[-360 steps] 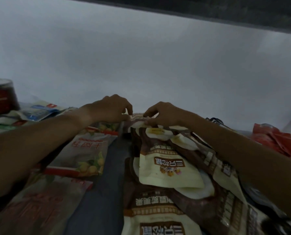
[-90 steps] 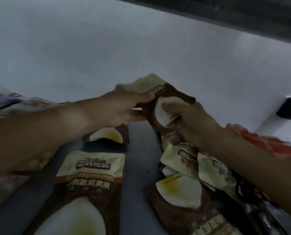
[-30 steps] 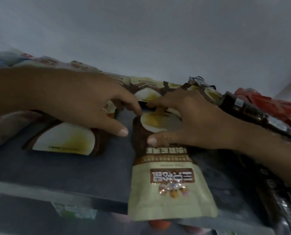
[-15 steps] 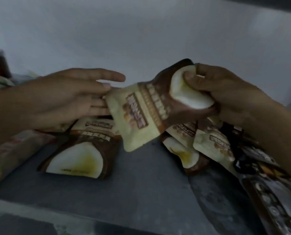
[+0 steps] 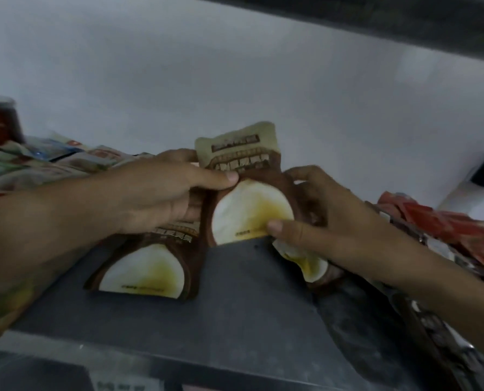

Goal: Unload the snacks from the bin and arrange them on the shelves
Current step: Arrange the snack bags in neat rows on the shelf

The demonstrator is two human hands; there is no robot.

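My left hand (image 5: pixel 153 193) and right hand (image 5: pixel 317 221) both pinch the upright brown snack pouch (image 5: pixel 246 193) standing mid-shelf (image 5: pixel 235 314), thumbs on its front. At 7 o'clock a matching pouch (image 5: pixel 144 266) lies flat; pouches at 3 o'clock hide behind my right wrist. Print is blurred. Bare shelf lies toward 6 o'clock

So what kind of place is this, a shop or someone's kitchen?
Probably a shop or stockroom. A dark grey shelf under another shelf holds several identical brown-and-cream snack pouches, red packets are piled at the right, and both hands stand one pouch upright.
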